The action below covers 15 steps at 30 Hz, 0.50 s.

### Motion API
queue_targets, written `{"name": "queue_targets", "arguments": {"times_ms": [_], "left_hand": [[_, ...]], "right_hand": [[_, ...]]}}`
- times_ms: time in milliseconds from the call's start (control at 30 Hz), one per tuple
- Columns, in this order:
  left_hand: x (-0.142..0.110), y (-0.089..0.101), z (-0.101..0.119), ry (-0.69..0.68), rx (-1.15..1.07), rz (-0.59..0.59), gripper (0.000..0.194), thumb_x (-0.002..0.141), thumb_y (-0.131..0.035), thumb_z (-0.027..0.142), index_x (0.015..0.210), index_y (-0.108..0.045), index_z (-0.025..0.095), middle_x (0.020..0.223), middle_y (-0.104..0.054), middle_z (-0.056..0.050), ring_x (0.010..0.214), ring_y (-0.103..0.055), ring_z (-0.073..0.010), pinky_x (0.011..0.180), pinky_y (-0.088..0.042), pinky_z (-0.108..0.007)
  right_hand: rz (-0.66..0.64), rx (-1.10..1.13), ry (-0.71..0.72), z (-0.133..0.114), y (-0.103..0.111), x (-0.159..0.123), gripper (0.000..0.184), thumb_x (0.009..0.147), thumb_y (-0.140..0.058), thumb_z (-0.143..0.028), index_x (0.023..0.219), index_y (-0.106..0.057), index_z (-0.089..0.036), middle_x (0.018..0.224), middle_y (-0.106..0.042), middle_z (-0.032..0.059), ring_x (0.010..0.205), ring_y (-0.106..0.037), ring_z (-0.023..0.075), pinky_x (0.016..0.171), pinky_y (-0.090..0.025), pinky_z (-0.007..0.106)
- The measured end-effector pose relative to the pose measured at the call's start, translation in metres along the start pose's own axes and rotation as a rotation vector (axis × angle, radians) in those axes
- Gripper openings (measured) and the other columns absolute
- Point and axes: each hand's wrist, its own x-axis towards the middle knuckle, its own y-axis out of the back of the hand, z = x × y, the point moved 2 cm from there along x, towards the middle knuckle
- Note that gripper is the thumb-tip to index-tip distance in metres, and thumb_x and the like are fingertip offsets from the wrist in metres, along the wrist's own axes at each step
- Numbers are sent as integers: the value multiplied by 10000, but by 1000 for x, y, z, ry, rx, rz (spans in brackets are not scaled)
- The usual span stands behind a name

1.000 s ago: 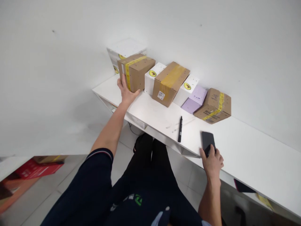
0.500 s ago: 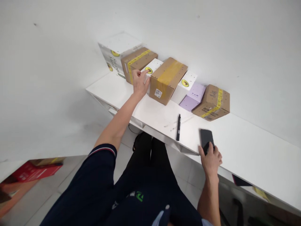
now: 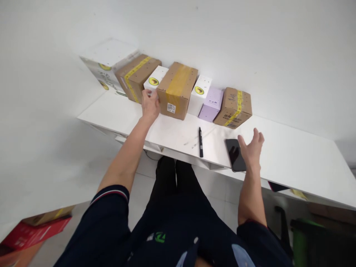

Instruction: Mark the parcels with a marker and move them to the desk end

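My left hand [image 3: 150, 105] reaches to the front of a small white box [image 3: 156, 76] with an avocado print. Its bent fingers are apart and appear to touch the box's front, which they partly hide. Directly right of that hand stands a brown carton [image 3: 178, 83] with wide yellow tape and a white label. My right hand [image 3: 252, 148] is raised with thumb and fingers spread, holding nothing. Beside and below it, a black smartphone [image 3: 235, 154] lies face up at the table's front edge, reflecting the hand. A black marker [image 3: 200, 142] lies left of the phone.
Along the wall on the white table [image 3: 292, 159] stand a large white avocado box [image 3: 111, 53], a taped brown carton [image 3: 139, 72], another small avocado box [image 3: 199, 94], a lilac box [image 3: 213, 102] and a brown carton [image 3: 235, 107]. A red box [image 3: 36, 231] is at lower left.
My right hand has let go of the phone and lifted with its fingers spread. My left hand has slipped from the small avocado box's top to its front. The view has shifted.
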Motion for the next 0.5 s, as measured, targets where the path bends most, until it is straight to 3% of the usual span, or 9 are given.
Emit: {"name": "queue_targets", "arguments": {"times_ms": [133, 267, 400, 500], "left_hand": [[-3, -3, 6, 19, -13, -7, 473, 887, -603, 382, 1339, -598, 242, 1445, -414, -162, 1320, -472, -380, 1180, -332, -517], [-7, 0, 11, 11, 13, 13, 498, 882, -595, 379, 1356, -588, 228, 1511, -358, -172, 1394, -383, -404, 1195, -290, -576], [2, 8, 10, -45, -16, 108, 585, 811, -700, 417, 1364, -596, 258, 1547, -333, -128, 1497, -219, -390, 1261, -157, -540], [15, 10, 4, -8, -32, 94, 624, 764, -743, 410, 1360, -606, 289, 1466, -424, -132, 1456, -276, -407, 1242, -167, -577]], "right_hand": [[100, -19, 40, -45, -15, 56, 958, 820, -556, -696, 1567, -245, -184, 1644, -94, 244, 1522, -147, 449, 1134, -300, 676], [41, -40, -29, -83, -43, 93, 984, 753, -625, -715, 1547, -287, -241, 1664, -18, 231, 1477, -101, 546, 1014, -312, 802], [68, -35, -98, -86, -55, 102, 1011, 715, -644, -730, 1531, -282, -256, 1658, -13, 230, 1441, -123, 564, 975, -294, 840], [97, -77, -89, -81, -52, 104, 979, 728, -576, -791, 1491, -332, -228, 1646, -11, 253, 1420, -152, 574, 939, -279, 868]]}}
